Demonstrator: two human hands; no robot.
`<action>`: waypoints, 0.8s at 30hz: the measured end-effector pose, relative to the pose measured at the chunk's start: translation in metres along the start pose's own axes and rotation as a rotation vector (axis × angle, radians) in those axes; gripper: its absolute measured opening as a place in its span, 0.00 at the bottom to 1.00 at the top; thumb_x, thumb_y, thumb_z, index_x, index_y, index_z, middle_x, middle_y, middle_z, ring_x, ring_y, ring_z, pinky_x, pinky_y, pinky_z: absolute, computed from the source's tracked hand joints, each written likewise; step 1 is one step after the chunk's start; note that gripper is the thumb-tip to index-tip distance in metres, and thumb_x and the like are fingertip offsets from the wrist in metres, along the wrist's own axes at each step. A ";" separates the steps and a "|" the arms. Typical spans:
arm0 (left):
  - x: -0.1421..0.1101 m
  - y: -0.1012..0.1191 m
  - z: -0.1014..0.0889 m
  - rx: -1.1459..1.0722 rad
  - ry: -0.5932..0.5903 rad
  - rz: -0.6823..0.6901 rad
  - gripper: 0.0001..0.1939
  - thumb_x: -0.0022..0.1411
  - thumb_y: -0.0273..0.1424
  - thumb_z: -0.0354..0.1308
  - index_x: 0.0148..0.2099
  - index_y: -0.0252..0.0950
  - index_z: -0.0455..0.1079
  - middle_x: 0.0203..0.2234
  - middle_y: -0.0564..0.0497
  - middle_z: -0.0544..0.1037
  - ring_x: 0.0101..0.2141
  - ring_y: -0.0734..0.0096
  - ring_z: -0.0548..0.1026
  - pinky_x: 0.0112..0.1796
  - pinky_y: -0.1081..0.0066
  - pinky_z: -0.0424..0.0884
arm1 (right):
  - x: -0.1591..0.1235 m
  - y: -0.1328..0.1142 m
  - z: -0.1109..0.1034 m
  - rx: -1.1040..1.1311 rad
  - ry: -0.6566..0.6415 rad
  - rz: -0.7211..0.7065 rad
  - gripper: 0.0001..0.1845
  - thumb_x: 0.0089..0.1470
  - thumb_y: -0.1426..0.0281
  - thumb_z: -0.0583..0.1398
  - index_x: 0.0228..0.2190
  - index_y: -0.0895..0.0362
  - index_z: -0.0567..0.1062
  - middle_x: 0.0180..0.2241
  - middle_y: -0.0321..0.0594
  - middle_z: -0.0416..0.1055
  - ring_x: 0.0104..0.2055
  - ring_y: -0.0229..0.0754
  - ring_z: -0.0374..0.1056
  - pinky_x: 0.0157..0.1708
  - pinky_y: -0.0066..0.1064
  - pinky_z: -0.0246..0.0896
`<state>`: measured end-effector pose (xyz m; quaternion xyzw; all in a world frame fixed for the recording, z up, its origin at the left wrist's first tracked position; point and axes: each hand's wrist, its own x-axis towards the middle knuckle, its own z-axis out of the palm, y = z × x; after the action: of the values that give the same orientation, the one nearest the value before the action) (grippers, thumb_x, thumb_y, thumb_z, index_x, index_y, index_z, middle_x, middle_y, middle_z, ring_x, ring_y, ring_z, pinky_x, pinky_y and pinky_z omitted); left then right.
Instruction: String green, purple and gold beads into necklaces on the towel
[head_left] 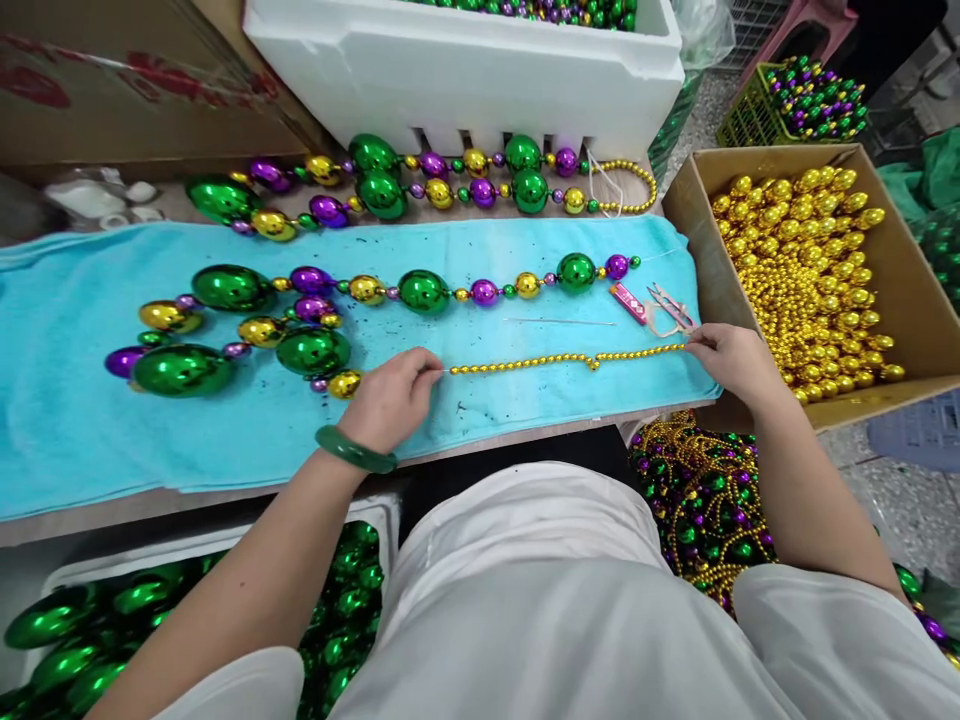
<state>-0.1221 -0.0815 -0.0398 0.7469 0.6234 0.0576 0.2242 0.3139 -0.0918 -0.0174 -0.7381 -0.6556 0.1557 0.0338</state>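
Note:
A strand of small gold beads lies stretched across the turquoise towel. My left hand, with a green bangle at the wrist, pinches the strand's left end. My right hand pinches its right end near the towel's edge. To the left of my left hand lies a partly strung garland of large green, gold and purple beads. A finished garland rests along the far edge of the table.
Small scissors, a pink tool and a thin needle lie on the towel. A cardboard box of gold beads stands at right, a white foam box behind. Bins of green beads sit below.

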 end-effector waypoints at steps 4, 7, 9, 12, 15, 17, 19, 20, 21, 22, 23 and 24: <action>-0.006 -0.013 -0.016 -0.075 -0.080 -0.130 0.10 0.60 0.36 0.48 0.38 0.39 0.67 0.25 0.55 0.75 0.28 0.71 0.71 0.32 0.74 0.65 | 0.000 0.008 -0.002 0.140 0.031 -0.056 0.09 0.50 0.66 0.56 0.26 0.57 0.73 0.32 0.43 0.73 0.32 0.42 0.66 0.34 0.32 0.59; -0.011 -0.022 -0.021 0.022 -0.063 -0.137 0.10 0.59 0.37 0.48 0.36 0.40 0.69 0.27 0.55 0.76 0.29 0.70 0.71 0.32 0.73 0.64 | 0.002 0.008 0.002 0.174 -0.045 0.014 0.09 0.50 0.66 0.56 0.26 0.57 0.73 0.26 0.40 0.72 0.29 0.40 0.64 0.30 0.30 0.57; -0.013 -0.027 -0.020 0.082 -0.043 -0.131 0.11 0.59 0.36 0.48 0.37 0.40 0.70 0.30 0.55 0.77 0.31 0.68 0.71 0.33 0.72 0.65 | 0.005 0.007 0.007 0.177 -0.075 0.022 0.09 0.49 0.66 0.56 0.26 0.58 0.73 0.26 0.39 0.72 0.29 0.39 0.64 0.30 0.29 0.56; -0.015 -0.027 -0.015 0.205 -0.042 -0.099 0.13 0.59 0.33 0.47 0.38 0.38 0.73 0.34 0.50 0.78 0.34 0.64 0.73 0.37 0.68 0.66 | 0.011 0.005 0.016 0.162 -0.121 0.048 0.09 0.47 0.66 0.57 0.25 0.58 0.73 0.25 0.39 0.71 0.29 0.39 0.63 0.29 0.29 0.56; -0.019 -0.021 -0.010 0.282 -0.033 -0.084 0.15 0.59 0.32 0.47 0.38 0.36 0.75 0.37 0.45 0.77 0.37 0.60 0.74 0.38 0.65 0.67 | 0.015 0.006 0.019 0.140 -0.138 0.102 0.09 0.45 0.65 0.58 0.25 0.57 0.75 0.24 0.37 0.70 0.28 0.40 0.64 0.29 0.30 0.56; -0.022 -0.018 -0.007 0.301 0.009 -0.053 0.16 0.61 0.31 0.46 0.38 0.36 0.76 0.36 0.44 0.76 0.40 0.58 0.73 0.40 0.64 0.67 | 0.016 0.008 0.019 0.141 -0.157 0.125 0.10 0.44 0.63 0.60 0.25 0.57 0.76 0.24 0.37 0.71 0.28 0.41 0.64 0.29 0.30 0.56; -0.026 -0.017 -0.004 0.302 0.053 -0.004 0.17 0.62 0.31 0.46 0.37 0.35 0.77 0.36 0.43 0.76 0.42 0.57 0.71 0.42 0.63 0.67 | 0.016 0.010 0.019 0.146 -0.187 0.153 0.10 0.44 0.62 0.61 0.26 0.56 0.77 0.24 0.37 0.71 0.27 0.41 0.64 0.27 0.31 0.56; -0.027 -0.018 -0.003 0.290 0.074 0.017 0.16 0.62 0.31 0.46 0.37 0.35 0.77 0.36 0.43 0.76 0.42 0.56 0.70 0.44 0.62 0.67 | 0.016 0.011 0.020 0.149 -0.187 0.172 0.10 0.43 0.62 0.61 0.25 0.56 0.77 0.23 0.37 0.72 0.26 0.41 0.64 0.27 0.31 0.55; -0.029 -0.019 -0.001 0.273 0.093 0.034 0.16 0.62 0.30 0.47 0.36 0.35 0.77 0.36 0.43 0.75 0.42 0.56 0.69 0.45 0.60 0.67 | 0.017 0.012 0.021 0.147 -0.191 0.191 0.10 0.43 0.62 0.61 0.25 0.56 0.77 0.22 0.38 0.71 0.25 0.41 0.64 0.26 0.31 0.55; -0.030 -0.021 -0.001 0.252 0.108 0.048 0.16 0.62 0.30 0.47 0.36 0.35 0.77 0.37 0.42 0.75 0.43 0.56 0.69 0.46 0.59 0.67 | 0.017 0.013 0.022 0.148 -0.191 0.204 0.10 0.43 0.62 0.61 0.25 0.56 0.77 0.21 0.38 0.71 0.24 0.41 0.63 0.25 0.32 0.55; -0.032 -0.023 0.000 0.233 0.122 0.063 0.15 0.62 0.29 0.48 0.37 0.35 0.77 0.38 0.42 0.75 0.43 0.56 0.68 0.47 0.58 0.66 | 0.017 0.014 0.023 0.147 -0.185 0.224 0.09 0.43 0.63 0.61 0.25 0.56 0.76 0.20 0.38 0.70 0.23 0.41 0.63 0.25 0.32 0.55; -0.034 -0.025 0.000 0.218 0.134 0.075 0.14 0.61 0.28 0.48 0.38 0.34 0.77 0.39 0.42 0.75 0.43 0.56 0.67 0.49 0.57 0.65 | 0.017 0.014 0.024 0.145 -0.184 0.241 0.09 0.42 0.63 0.61 0.25 0.56 0.76 0.20 0.38 0.70 0.23 0.41 0.62 0.25 0.32 0.55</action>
<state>-0.1515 -0.1108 -0.0434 0.7841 0.6110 0.0475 0.0974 0.3225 -0.0806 -0.0474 -0.7895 -0.5498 0.2726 0.0080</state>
